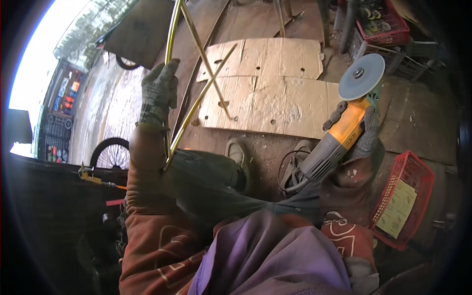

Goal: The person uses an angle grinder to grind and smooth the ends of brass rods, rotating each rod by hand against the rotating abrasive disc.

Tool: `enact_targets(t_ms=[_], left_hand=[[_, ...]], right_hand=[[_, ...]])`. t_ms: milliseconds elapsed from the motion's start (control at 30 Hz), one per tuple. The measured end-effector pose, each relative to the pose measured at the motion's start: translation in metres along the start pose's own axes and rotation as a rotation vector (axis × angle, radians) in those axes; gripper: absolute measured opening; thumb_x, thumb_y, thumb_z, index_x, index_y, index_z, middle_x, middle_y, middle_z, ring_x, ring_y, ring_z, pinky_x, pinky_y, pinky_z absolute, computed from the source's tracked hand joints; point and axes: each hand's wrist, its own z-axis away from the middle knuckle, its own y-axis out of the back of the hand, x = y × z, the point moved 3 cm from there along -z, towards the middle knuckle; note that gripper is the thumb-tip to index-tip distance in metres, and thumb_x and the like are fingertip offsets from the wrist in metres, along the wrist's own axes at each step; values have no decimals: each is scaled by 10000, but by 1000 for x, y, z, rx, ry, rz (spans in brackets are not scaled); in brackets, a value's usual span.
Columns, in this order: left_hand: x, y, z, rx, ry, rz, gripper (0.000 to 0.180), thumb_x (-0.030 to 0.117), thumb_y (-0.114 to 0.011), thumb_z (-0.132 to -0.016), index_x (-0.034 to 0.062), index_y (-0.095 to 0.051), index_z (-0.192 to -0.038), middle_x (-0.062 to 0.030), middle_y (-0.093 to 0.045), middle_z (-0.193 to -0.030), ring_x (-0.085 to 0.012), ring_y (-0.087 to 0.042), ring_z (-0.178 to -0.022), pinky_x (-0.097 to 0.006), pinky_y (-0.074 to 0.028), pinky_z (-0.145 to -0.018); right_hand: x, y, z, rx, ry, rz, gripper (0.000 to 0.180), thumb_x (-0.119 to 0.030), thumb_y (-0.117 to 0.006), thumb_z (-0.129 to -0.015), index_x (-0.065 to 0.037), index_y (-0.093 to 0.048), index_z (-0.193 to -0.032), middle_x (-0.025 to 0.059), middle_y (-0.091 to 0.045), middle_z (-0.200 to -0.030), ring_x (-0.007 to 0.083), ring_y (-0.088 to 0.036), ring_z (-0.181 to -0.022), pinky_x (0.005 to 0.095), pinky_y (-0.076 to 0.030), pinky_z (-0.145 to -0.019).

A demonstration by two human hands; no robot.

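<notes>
My left hand point(158, 93), in a grey knit glove, is closed around a thin brass-coloured metal frame point(190, 118). Its bars cross each other and reach beyond the upper edge; one end comes down by my left forearm. On the other side, my right hand point(366, 135), also gloved, grips an angle grinder point(346, 129) with an orange and dark grey body. The grinder's pale grey disc point(369, 81) points up and away, apart from the metal frame. Whether the disc spins cannot be told. Its cord hangs near my right shoe point(293, 167).
Flattened cardboard point(290, 105) lies on the floor beyond my feet. To the right stands a red plastic basket point(427, 196) with a yellowish sheet inside. A red crate point(396, 38) of discs is at the far right. A spoked wheel point(110, 153) and a brass fitting point(87, 176) on an orange hose are left.
</notes>
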Motion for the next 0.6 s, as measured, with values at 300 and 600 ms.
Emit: enact_targets(t_ms=[300, 600], left_hand=[[-6, 6, 45, 58, -36, 255, 285, 297, -730, -1014, 63, -735, -1175, 74, -430, -596, -48, -378, -408, -261, -293, -350], [-25, -15, 12, -83, -69, 80, 309, 260, -783, -935, -3, -676, -1056, -17, -572, -659, -106, -529, -430, -277, -451, -348]], right_hand=[[15, -11, -8, -141, -58, 88, 682, -579, -692, -930, -18, -563, -1294, 148, -680, -997, 337, -723, -822, 478, -647, -744], [3, -38, 25, -43, 168, 612, 700, -528, -720, -922, 40, -596, -1313, 215, -720, -1075, 330, -732, -940, 476, -627, -827]])
